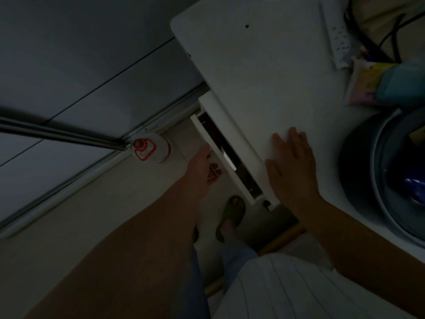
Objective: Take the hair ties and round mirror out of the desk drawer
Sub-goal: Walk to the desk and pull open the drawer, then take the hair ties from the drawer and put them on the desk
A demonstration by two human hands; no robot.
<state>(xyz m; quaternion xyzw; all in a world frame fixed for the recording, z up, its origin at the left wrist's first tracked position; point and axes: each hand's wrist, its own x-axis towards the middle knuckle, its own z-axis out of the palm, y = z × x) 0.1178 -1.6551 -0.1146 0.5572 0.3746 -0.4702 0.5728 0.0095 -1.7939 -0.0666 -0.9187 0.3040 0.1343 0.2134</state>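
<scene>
The scene is dim. A white desk point(264, 77) fills the upper right. Its drawer point(220, 157) is pulled out a narrow way, showing a dark gap with a small bright patch inside. My left hand point(201, 171) is below the drawer front, its fingers curled around the metal drawer handle point(213, 172). My right hand point(293, 166) lies flat on the desktop near the front edge, fingers spread, holding nothing. Neither hair ties nor a round mirror can be made out in the gap.
A large round grey basin point(391, 171) sits on the desk's right side. Packets point(372, 81) and a white power strip point(337, 33) with black cables lie at the back right. A white canister with a red label point(149, 150) stands on the floor. My sandalled foot point(232, 212) is below the drawer.
</scene>
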